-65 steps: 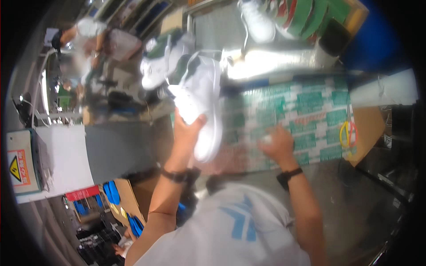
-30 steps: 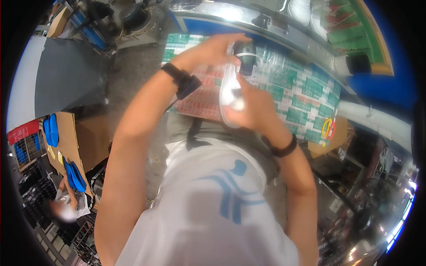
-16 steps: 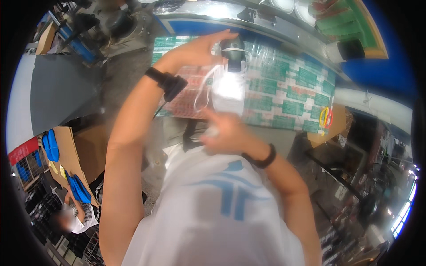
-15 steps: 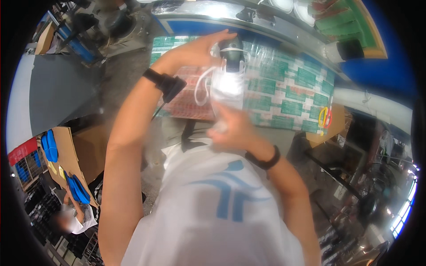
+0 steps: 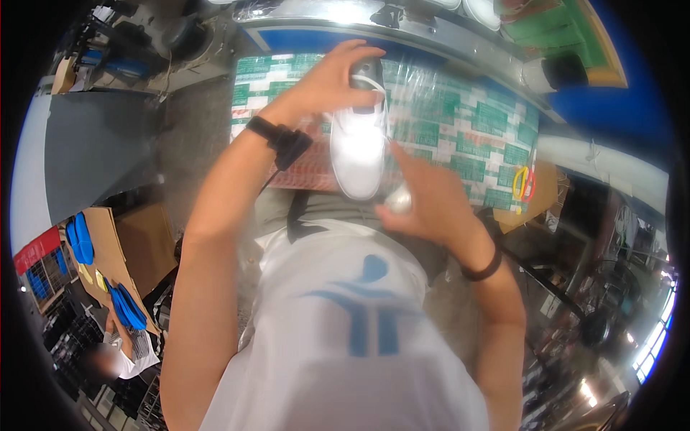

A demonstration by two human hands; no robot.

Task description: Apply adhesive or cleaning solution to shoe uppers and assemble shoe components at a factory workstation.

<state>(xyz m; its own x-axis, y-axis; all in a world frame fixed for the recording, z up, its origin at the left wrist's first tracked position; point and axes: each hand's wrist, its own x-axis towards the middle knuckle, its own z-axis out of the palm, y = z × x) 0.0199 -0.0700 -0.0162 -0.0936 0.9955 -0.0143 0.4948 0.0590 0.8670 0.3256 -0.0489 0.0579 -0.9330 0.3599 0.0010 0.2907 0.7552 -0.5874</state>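
White shoe, laced, grey at the heel end, held above a work table covered in green-and-white patterned sheet under clear film; toe pointing toward the wearer's chest, heel away.

Left hand: curled over the heel end of the shoe, fingers wrapped across the top, thumb side below; firm hold. Black wristband on the left forearm.

Right hand: just beside the toe of the shoe, loosely closed around a small pale rounded item, kind not discernible; index finger extended up along the shoe's right side. Dark band on the right wrist.

White T-shirt with blue emblem, filling the lower centre.

Yellow and red rings near the right edge of the table, well apart from the shoe.

Metal rail along the far side of the table, with blue edging.

Brown cardboard at lower left, bearing blue insoles. Grey flat surface to the left.

Another person, blurred, at lower left, beyond the cardboard.
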